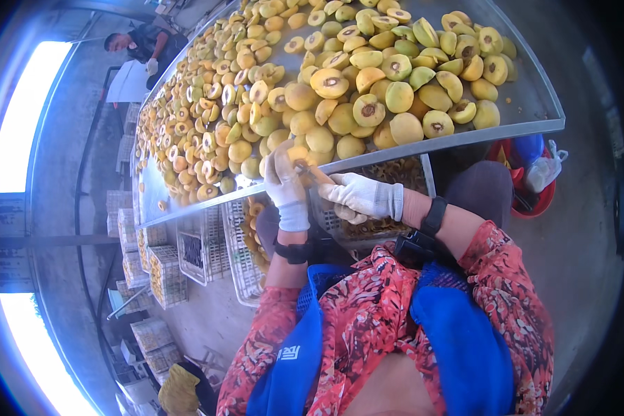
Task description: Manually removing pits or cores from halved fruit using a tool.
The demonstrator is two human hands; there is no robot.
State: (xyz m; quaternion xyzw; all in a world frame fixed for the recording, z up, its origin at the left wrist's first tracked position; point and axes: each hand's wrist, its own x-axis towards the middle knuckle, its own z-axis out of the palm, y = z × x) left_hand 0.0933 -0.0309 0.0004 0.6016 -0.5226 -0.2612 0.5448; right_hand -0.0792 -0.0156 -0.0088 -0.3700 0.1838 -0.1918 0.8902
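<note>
My left hand [284, 179], in a white knit glove, grips a halved yellow fruit [297, 154] at the near edge of a metal-rimmed table. My right hand [356, 196], gloved too, is closed on the wooden handle [321, 176] of a small tool. The tool's tip meets the cut face of the fruit; its exact shape is hidden. Beyond both hands lies a large heap of halved yellow-green stone fruit [330, 84], several with brown pits or hollows in their cut faces.
The table's metal rim [447, 140] runs just past my hands. Below are a crate of dark fruit pieces [395, 174] and a white plastic crate [236, 249]. A red basin [543, 197] with bags stands at right. More crates [166, 275] and a person [153, 47] are at left.
</note>
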